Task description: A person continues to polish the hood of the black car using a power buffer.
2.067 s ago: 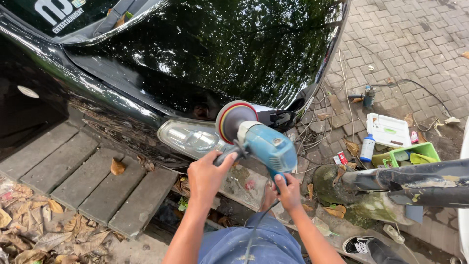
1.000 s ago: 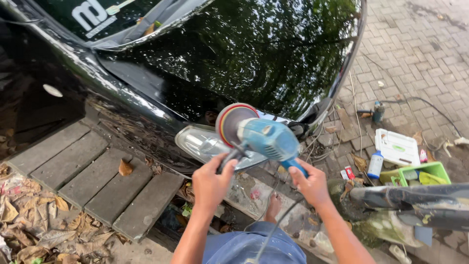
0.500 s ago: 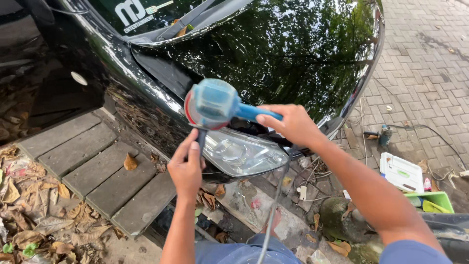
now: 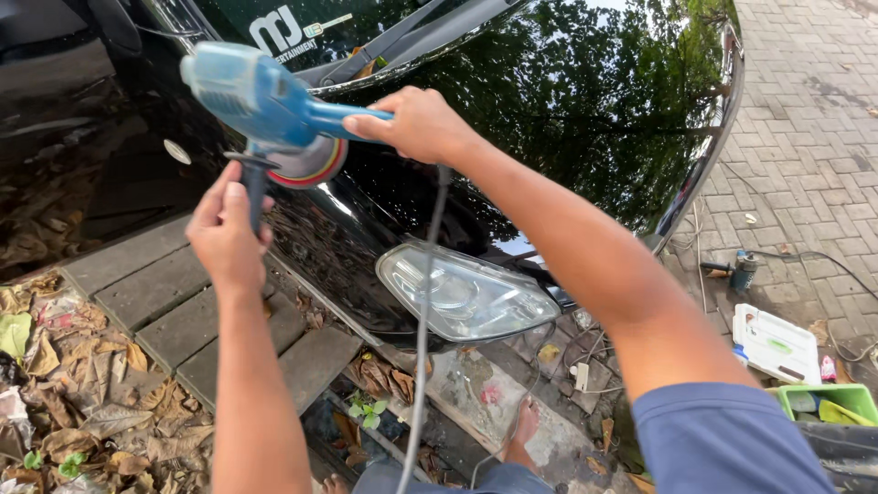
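Note:
A blue electric polisher (image 4: 251, 96) with a round pad (image 4: 311, 163) rests against the glossy black car (image 4: 549, 101), on the fender above the headlight (image 4: 462, 295). My right hand (image 4: 412, 123) grips the polisher's rear handle. My left hand (image 4: 227, 240) is closed around the black side handle below the tool's head. The polisher's grey cord (image 4: 422, 348) hangs down between my arms.
Concrete slabs (image 4: 146, 293) and dry leaves (image 4: 64, 393) lie at the left. At the right, on brick paving (image 4: 814, 137), are a white box (image 4: 776, 345), a green tray (image 4: 828, 402) and a small bottle (image 4: 745, 272). My bare foot (image 4: 524, 424) stands below the bumper.
Both hands have carried the polisher up and left, from the headlight area onto the fender near the windscreen. The view has shifted with it.

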